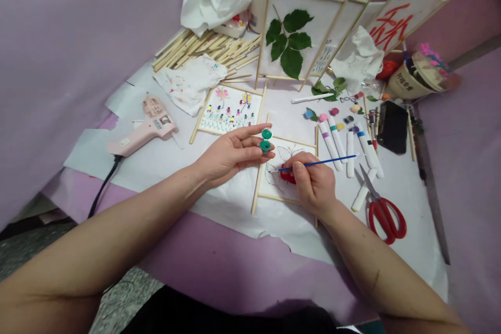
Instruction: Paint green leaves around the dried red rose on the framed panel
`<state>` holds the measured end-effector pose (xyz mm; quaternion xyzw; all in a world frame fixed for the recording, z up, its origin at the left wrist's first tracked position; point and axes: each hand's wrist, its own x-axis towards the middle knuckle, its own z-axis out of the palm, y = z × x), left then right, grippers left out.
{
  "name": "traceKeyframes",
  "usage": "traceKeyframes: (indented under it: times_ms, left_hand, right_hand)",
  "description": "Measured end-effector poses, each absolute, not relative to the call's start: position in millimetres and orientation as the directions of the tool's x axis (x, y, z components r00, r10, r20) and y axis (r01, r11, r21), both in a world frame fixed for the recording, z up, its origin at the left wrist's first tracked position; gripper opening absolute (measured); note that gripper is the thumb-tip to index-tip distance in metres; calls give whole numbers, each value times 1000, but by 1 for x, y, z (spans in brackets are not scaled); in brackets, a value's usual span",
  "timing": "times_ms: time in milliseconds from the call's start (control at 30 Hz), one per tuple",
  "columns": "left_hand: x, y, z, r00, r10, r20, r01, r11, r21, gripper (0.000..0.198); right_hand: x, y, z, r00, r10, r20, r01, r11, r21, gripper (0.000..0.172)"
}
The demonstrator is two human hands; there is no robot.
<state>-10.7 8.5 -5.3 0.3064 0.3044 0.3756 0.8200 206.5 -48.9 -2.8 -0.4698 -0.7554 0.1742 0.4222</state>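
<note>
My left hand (230, 154) pinches a small green paint pot (265, 141) with its flip lid open, held above the table. My right hand (311, 182) grips a thin blue paintbrush (324, 162), its tip pointing left onto a small wooden-framed paper panel (264, 195) with a drawn leaf outline and a red painted patch (287, 177). The brush tip rests on the panel just below the pot.
Red-handled scissors (385, 214), several white paint tubes (348, 148) and a black phone (392, 126) lie to the right. A pink glue gun (144, 128), a painted framed panel (229, 110), a pile of wooden sticks (203, 47) and standing frames with leaves (289, 39) sit behind.
</note>
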Motion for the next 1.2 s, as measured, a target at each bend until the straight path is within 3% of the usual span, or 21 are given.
traceKeyframes:
  times_ms: [1200]
  left_hand:
    - [-10, 9, -10, 557, 800, -223, -453, 518, 726, 47]
  right_hand:
    - [207, -51, -4, -197, 866, 460, 602, 477, -641, 28]
